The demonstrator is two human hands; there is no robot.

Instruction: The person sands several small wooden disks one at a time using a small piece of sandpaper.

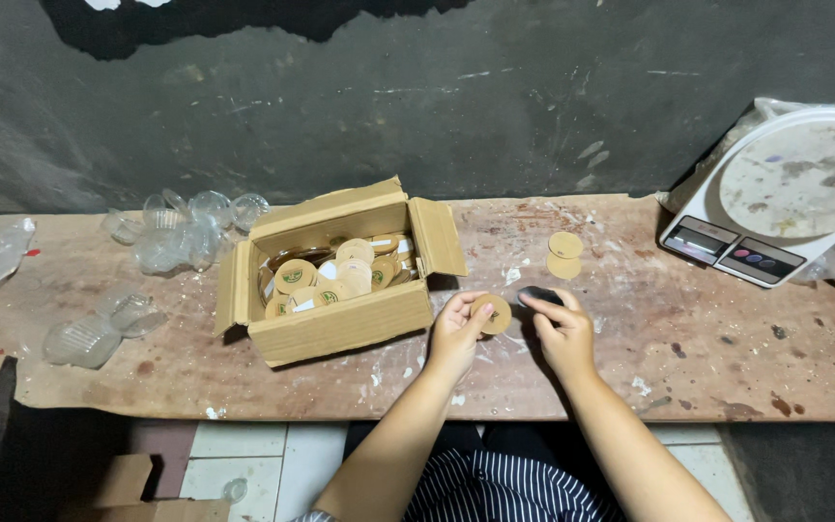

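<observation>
At frame centre, the left hand (456, 329) pinches a tan round lid (492, 313); the right hand (564, 329) closes on a dark object (537, 293), perhaps a stamp. Two discs (564, 254) lie finished; the cardboard box (340, 324) on the surface (688, 358) remains nearly full.

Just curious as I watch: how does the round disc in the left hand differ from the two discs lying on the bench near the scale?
The held disc is pinched in the left hand and tilted up off the wood; the two loose discs lie flat, overlapping each other. The held disc sits close to the cardboard box; the loose ones lie nearer the scale. All are round and tan.
</observation>
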